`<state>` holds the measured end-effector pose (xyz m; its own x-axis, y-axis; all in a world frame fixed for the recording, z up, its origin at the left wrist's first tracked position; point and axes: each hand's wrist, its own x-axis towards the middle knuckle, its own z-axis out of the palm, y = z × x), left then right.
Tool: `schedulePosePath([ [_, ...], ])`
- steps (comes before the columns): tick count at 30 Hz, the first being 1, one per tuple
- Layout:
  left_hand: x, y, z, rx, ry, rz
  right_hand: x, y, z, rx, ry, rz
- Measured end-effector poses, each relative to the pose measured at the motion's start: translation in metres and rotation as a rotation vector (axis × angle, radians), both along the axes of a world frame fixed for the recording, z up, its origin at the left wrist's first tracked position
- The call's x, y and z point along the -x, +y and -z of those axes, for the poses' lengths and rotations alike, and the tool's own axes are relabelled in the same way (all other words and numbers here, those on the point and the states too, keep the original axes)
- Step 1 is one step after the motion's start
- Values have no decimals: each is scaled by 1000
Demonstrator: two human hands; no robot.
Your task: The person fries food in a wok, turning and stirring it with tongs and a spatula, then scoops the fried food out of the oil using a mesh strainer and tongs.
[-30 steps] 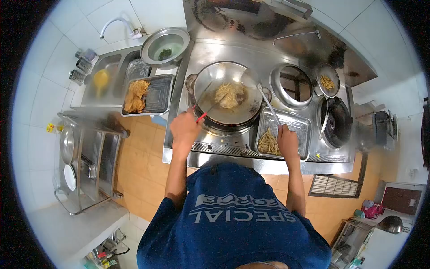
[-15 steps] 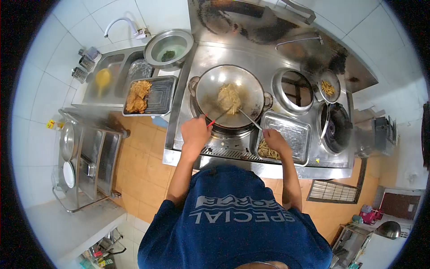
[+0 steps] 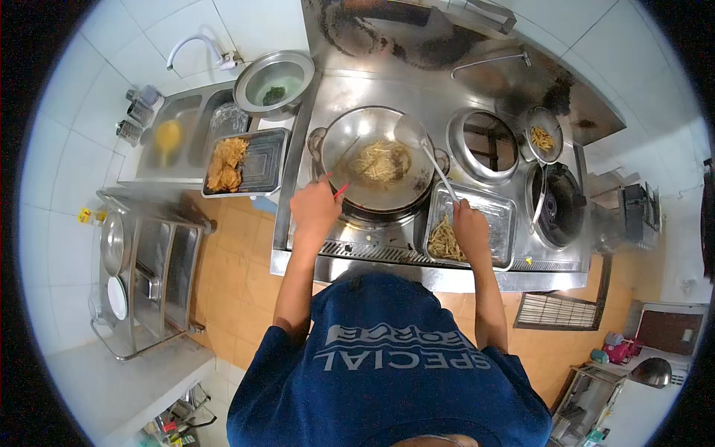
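My left hand (image 3: 316,210) is closed around a thin two-armed utensil with red grips (image 3: 340,191); whether it is tongs or chopsticks I cannot tell. Its dark arms spread over the left side of a large wok (image 3: 346,123). Inside the wok, a clump of pale fries (image 3: 383,161) lies in bubbling oil. My right hand (image 3: 470,229) grips the long handle of a metal ladle (image 3: 439,170), whose head rests near the wok's right inner wall. Below that hand is a rectangular metal tray (image 3: 500,216) with cut strips (image 3: 445,242) in its left part.
A strainer (image 3: 552,154) holding fries sits at the right, its handle pointing toward me. Beside it are an open pot ring (image 3: 456,145) and a dark burner (image 3: 573,212). On the left stand a tray of fried pieces (image 3: 228,165), a metal bowl (image 3: 249,80) and a sink (image 3: 155,153).
The ladle has swung from the wok's middle to its right side, and my right hand has moved slightly right. The red-gripped arms have spread apart. The fries clump looks looser and flatter.
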<state>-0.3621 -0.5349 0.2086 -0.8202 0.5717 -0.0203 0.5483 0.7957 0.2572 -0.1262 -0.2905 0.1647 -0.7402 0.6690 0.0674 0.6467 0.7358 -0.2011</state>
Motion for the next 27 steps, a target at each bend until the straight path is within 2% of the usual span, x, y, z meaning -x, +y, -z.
schedulePosePath([
  [5,-7,15,10,143,-43,-32,14,18,36,-24,-98,40],
  [7,-11,14,16,127,-71,-3,18,12,30,-23,-134,34],
  [9,-12,13,26,114,-100,14,21,-1,25,93,-157,33],
  [11,-10,15,36,135,-109,18,22,6,49,193,-141,-39],
  [15,-10,14,29,153,-136,9,15,21,62,444,-45,-124],
  [17,-10,7,22,57,-91,19,10,21,60,440,22,-115],
  [21,-14,-7,-37,33,-140,-7,-3,12,36,404,198,-96],
  [25,-4,-12,-42,29,-71,-16,-7,5,0,370,117,-8],
  [27,4,-6,-36,47,-46,-6,-8,7,-5,218,68,-12],
])
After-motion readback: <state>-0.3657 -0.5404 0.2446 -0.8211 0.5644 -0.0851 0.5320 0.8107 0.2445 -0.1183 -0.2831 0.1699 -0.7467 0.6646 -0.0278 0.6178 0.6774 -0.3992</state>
